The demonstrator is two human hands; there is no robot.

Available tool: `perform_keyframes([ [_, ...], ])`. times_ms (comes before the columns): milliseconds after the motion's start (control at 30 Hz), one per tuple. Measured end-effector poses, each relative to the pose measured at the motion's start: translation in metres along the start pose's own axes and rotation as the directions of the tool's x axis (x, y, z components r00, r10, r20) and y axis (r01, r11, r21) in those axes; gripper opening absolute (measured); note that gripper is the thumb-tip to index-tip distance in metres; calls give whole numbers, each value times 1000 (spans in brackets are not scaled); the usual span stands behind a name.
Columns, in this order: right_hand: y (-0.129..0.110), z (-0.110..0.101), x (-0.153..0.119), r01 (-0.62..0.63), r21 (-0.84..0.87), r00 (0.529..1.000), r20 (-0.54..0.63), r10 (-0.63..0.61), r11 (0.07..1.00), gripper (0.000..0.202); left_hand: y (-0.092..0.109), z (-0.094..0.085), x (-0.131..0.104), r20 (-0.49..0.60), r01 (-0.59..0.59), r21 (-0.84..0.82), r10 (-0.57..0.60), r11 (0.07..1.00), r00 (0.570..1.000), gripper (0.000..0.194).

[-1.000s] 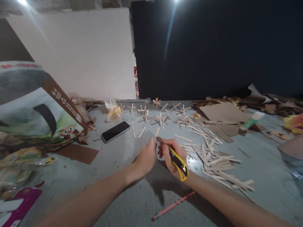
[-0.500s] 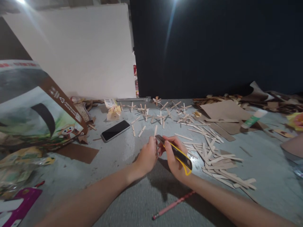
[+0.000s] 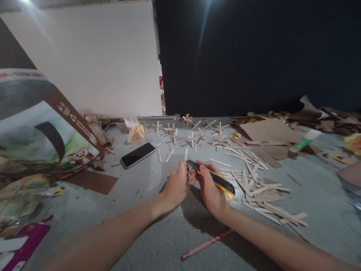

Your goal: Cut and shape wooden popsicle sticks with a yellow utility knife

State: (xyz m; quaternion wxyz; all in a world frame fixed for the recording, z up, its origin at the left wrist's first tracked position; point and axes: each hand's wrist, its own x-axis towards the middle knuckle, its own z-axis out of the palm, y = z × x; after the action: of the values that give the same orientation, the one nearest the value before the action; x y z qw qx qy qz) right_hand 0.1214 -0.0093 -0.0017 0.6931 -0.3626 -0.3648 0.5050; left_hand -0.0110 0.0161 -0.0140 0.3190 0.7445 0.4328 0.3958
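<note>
My left hand (image 3: 176, 185) is closed around a thin wooden craft stick (image 3: 186, 154), whose upper end sticks up past the fingers. In my right hand (image 3: 210, 188) is a yellow and black utility knife (image 3: 217, 180). Its tip points left and lies close to the stick, beside my left fingers; whether it touches cannot be made out. Several loose craft sticks (image 3: 262, 195) are heaped right of my right hand. Farther back stand or lie small crossed-stick pieces (image 3: 192, 138). Two short sticks (image 3: 169, 156) rest just beyond my left hand.
A phone (image 3: 138, 155) lies left of my hands. A pink pencil (image 3: 207, 244) is near the front. Brown cardboard (image 3: 266, 131) and a glue stick (image 3: 305, 141) sit at right. A large printed bag (image 3: 42, 128) stands at left, with a purple object (image 3: 34, 241) below it.
My right hand and the utility knife have shifted slightly right, and the knife lies flatter. My left hand keeps its hold on the craft stick. The view has moved a little.
</note>
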Motion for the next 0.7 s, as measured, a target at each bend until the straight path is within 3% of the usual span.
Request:
perform_keyframes([
  [167,-4,-5,8,21,3,996,87,-21,1000,24,7,0,3,-37,55,24,-54,998,998,15],
  [233,-7,-11,12,141,-99,981,150,-126,985,25,9,0,5,-66,90,-19,-91,996,994,15],
  [300,-8,-18,18,316,-230,937,228,-265,921,27,9,1,7,-66,114,-87,-120,990,991,31],
  [367,-6,-25,22,414,-315,898,294,-327,854,30,9,0,9,-45,154,-180,-165,971,985,42],
  [533,-1,-34,25,452,-408,882,337,-329,793,31,9,-4,12,6,285,-423,-312,860,950,45],
  [700,0,-37,24,482,-499,870,372,-324,721,29,14,-7,11,62,324,-522,-344,789,937,44],
])
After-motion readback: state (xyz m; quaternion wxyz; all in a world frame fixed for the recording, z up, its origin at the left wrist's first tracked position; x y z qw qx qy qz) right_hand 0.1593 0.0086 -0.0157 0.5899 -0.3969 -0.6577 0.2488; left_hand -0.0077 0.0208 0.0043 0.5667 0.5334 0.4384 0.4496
